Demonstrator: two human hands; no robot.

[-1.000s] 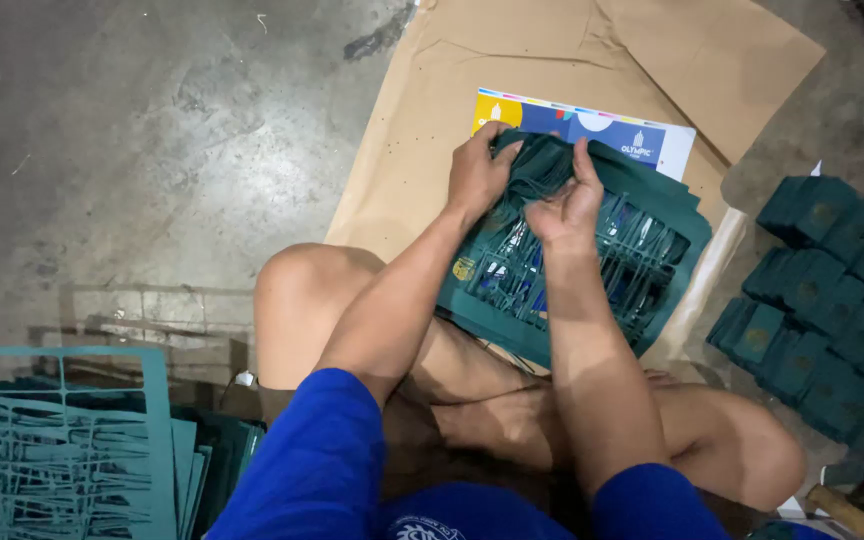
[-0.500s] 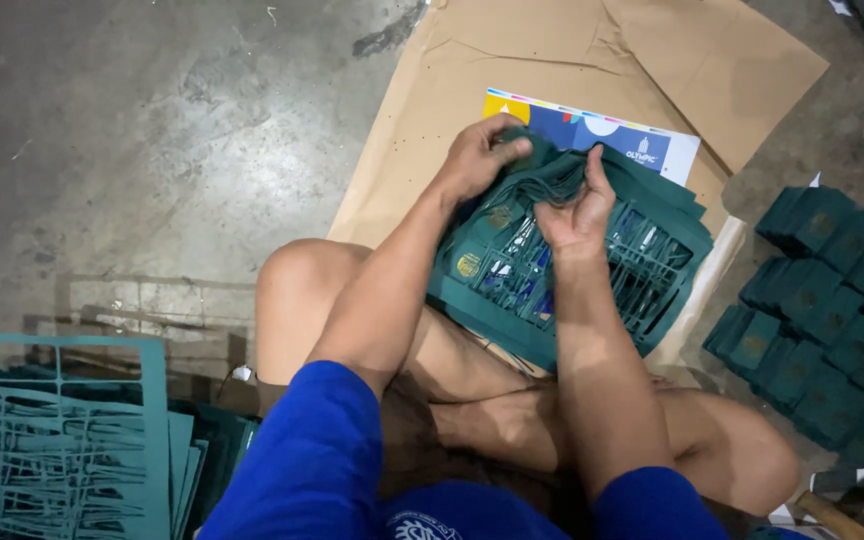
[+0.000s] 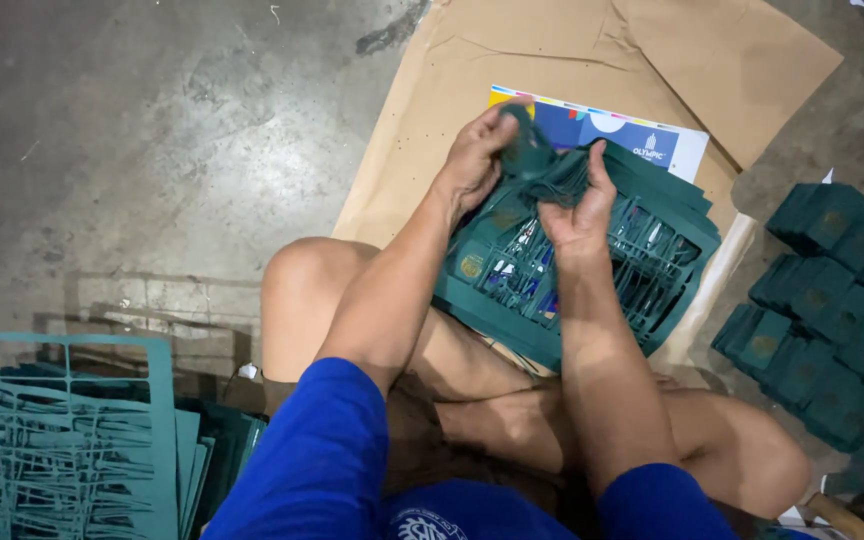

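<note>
Over the lap, two hands pulling at a stack of green die-cut sheets

At centre frame the stack of green sheets (image 3: pixel 592 270) rests tilted on the person's crossed legs, its long axis running from about 8 o'clock to 2 o'clock; the left hand (image 3: pixel 477 160) is clenched around a green cut-out piece (image 3: pixel 529 150) at the stack's 11 o'clock corner, lifted just above the sheets, while the right hand (image 3: pixel 580 205) grasps the bunched green card just beside it, towards 4 o'clock, so the piece lies up and towards 10 o'clock from the right hand and the left is the nearer; under the stack lie a colourful printed sheet (image 3: pixel 642 135) and brown paper (image 3: pixel 552 60), with green folded boxes (image 3: pixel 832 300) at 3 o'clock and stripped green frames (image 3: pixel 62 440) at 8 o'clock
</note>
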